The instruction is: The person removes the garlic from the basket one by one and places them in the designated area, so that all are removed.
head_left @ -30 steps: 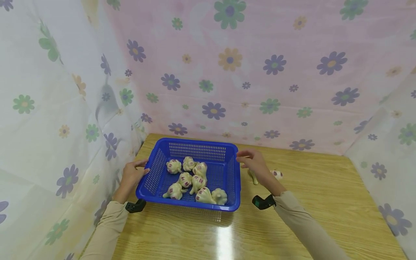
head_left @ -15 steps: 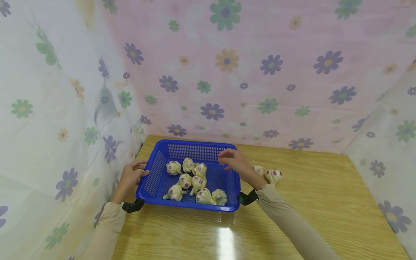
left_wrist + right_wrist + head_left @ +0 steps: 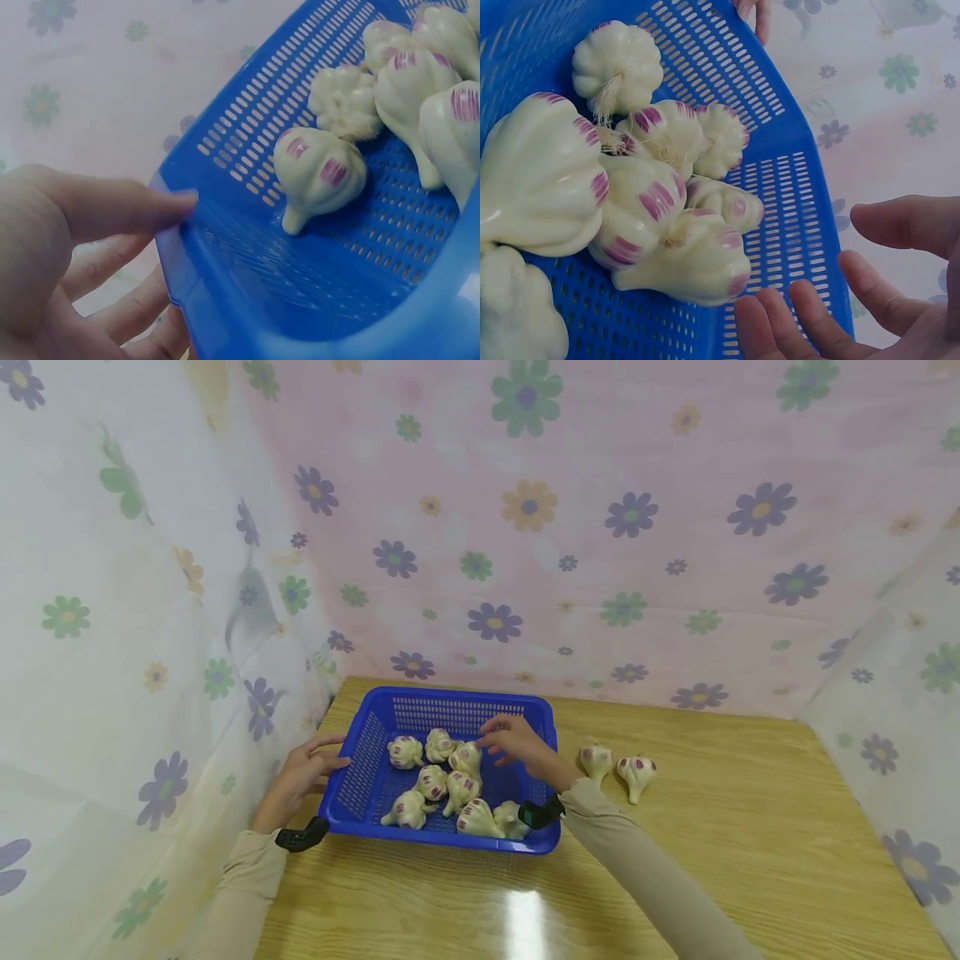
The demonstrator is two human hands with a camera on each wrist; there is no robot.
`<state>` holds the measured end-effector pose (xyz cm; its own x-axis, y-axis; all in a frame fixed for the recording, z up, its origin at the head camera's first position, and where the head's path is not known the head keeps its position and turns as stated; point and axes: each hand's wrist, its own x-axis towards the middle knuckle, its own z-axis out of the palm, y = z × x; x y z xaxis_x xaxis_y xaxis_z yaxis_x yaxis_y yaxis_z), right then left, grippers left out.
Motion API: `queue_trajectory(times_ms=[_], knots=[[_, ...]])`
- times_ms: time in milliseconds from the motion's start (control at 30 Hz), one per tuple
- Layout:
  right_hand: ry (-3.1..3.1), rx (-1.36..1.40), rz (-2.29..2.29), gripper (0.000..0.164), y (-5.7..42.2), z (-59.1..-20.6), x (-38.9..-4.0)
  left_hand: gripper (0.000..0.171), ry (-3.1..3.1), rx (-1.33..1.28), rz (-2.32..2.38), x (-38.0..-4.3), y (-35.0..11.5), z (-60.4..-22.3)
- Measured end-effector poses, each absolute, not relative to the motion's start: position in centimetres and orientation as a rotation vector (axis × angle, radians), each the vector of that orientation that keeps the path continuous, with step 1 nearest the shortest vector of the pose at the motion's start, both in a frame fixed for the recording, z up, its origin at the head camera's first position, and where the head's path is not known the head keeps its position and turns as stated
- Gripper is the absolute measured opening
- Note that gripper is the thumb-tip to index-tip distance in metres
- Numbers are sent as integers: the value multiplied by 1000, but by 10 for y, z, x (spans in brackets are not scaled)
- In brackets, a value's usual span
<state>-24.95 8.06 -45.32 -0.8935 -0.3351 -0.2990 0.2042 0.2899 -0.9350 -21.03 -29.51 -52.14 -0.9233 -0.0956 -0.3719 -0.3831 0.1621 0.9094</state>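
Note:
A blue plastic basket (image 3: 442, 838) with slotted walls sits on the table and holds several garlic bulbs (image 3: 461, 789), cream with purple patches. At its left rim, my left hand (image 3: 300, 777) has the thumb over the edge and the other fingers along the outside, as the left wrist view shows. My right hand (image 3: 521, 747) hovers over the right half of the basket, fingers spread and slightly bent, holding nothing. Its fingertips are near a garlic bulb (image 3: 697, 259) in the right wrist view, apparently without touching it.
Two loose garlic bulbs, one (image 3: 597, 761) beside the other (image 3: 637, 772), lie on the wooden table (image 3: 720, 827) to the right of the basket. Flowered cloth (image 3: 570, 602) hangs behind the table and along both sides.
My right hand has moved left from the basket's right rim to over its inside, uncovering the two loose bulbs. The left hand stays at the left rim, and the basket has hardly shifted.

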Motion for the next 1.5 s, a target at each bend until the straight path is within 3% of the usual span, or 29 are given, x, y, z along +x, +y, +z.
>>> queue_trajectory(times_ms=[433,867,1267,1500], knots=[[2187,-121,-1509,44,50,-471,-256,60,2178,-467,1905,-192,-278,-494],[2250,-80,-1439,44,40,-491,-254,66,2207,-557,1913,-229,-314,-573],[2211,-25,-1430,50,39,-499,-258,78,2175,-559,1944,-229,-304,-562],[2230,-38,-1428,45,37,-502,-259,70,2176,-578,1963,-229,-307,-568]])
